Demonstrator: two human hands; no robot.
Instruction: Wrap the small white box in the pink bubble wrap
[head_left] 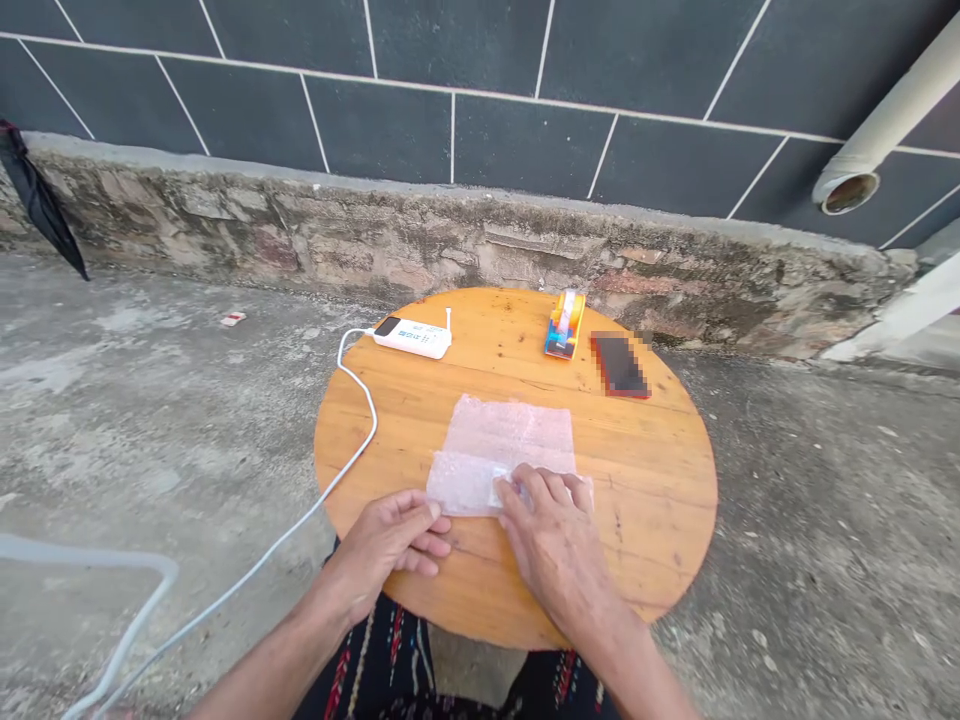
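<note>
A sheet of pinkish clear bubble wrap (517,425) lies on the round wooden table (652,500), its near part folded over in a strip. Under or within that fold shows a small whitish piece (498,486), too blurred to name. My left hand (397,535) pinches the wrap's near left corner between thumb and forefinger, the other fingers loosely curled below. Bent over the near edge, my right hand (551,520) grips the folded strip beside the whitish piece, its fingertips pressed into the plastic. Part of the strip's right end is hidden behind that hand.
At the table's back left lies a white device (412,337) with a white cable (330,485) running off the left edge. A tape dispenser (565,325) and a red-edged phone (621,365) are at the back right. Behind stands a stone-based wall (360,235).
</note>
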